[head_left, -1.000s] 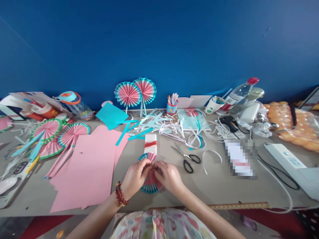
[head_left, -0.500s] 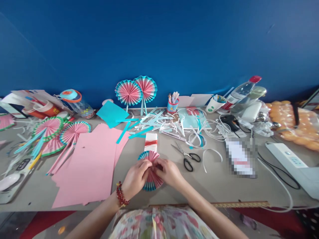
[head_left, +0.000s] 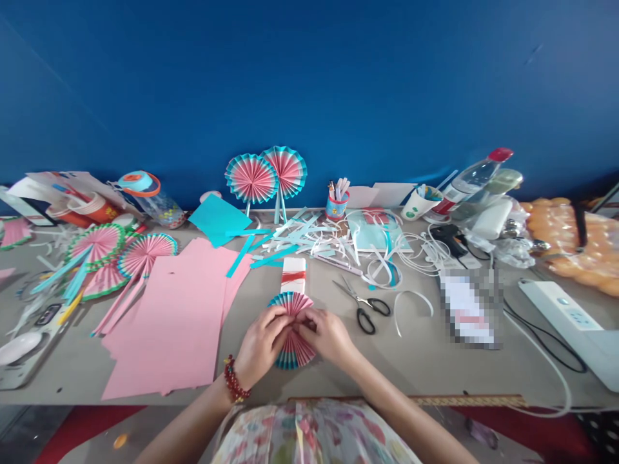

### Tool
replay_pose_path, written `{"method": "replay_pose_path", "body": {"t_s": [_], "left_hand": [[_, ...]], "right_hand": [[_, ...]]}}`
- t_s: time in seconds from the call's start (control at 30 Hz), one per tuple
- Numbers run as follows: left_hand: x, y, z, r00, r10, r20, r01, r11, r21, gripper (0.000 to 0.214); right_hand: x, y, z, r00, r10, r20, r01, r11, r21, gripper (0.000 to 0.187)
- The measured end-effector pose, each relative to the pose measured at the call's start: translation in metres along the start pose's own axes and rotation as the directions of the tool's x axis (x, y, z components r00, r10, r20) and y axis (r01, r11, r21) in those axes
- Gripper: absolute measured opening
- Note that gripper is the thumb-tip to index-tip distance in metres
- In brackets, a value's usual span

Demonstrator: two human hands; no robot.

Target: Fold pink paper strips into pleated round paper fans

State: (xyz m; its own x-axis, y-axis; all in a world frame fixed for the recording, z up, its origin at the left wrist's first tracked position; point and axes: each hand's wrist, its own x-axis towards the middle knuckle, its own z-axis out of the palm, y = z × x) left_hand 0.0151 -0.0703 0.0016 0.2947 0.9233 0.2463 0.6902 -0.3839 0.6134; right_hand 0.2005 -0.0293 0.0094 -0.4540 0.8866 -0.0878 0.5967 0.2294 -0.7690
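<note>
A pleated paper fan (head_left: 293,351), pink with a teal rim, lies in front of me on the table, its middle covered by my fingers. My left hand (head_left: 265,332) pinches it from the left near the centre. From the right, my right hand (head_left: 323,332) grips it close to the same spot, fingertips nearly meeting the left ones. Whether a thread is between the fingertips is hidden. Just beyond the fan lies a white card wound with red thread (head_left: 293,277). Scissors with black handles (head_left: 365,305) rest open to the right of my right hand.
Pink paper sheets (head_left: 178,316) spread to the left. Finished fans (head_left: 251,179) lean on the blue wall, and more fans (head_left: 145,254) lie at left. Paper strips (head_left: 309,235), a glue gun (head_left: 449,240), a plastic bottle (head_left: 471,183) and a power strip (head_left: 563,306) are farther off.
Both hands stay on the fan's middle with only slight finger movement. The view has shifted a little; the things on the table keep their places.
</note>
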Motion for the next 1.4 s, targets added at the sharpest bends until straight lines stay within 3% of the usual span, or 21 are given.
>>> {"method": "replay_pose_path", "body": {"t_s": [0.47,0.8,1.07,1.4], "left_hand": [[-0.001,0.0,0.0,0.999,-0.034,-0.025,0.033,0.998,-0.046,0.021],[0.003,-0.001,0.002,0.999,0.046,0.012,-0.047,0.99,0.133,0.014],[0.005,0.004,0.001,0.999,-0.025,0.032,0.022,0.996,0.085,0.012],[0.006,0.008,0.0,0.998,-0.047,0.045,0.039,0.987,0.155,0.018]], "right_hand": [[-0.003,0.007,0.007,0.998,-0.051,-0.032,0.05,0.999,-0.005,0.008],[-0.004,0.011,0.008,0.996,-0.085,-0.038,0.086,0.995,0.04,0.008],[-0.005,0.011,0.011,0.989,-0.141,-0.035,0.138,0.988,-0.075,0.01],[-0.006,0.011,0.017,0.973,-0.225,-0.054,0.209,0.956,-0.205,0.013]]}}
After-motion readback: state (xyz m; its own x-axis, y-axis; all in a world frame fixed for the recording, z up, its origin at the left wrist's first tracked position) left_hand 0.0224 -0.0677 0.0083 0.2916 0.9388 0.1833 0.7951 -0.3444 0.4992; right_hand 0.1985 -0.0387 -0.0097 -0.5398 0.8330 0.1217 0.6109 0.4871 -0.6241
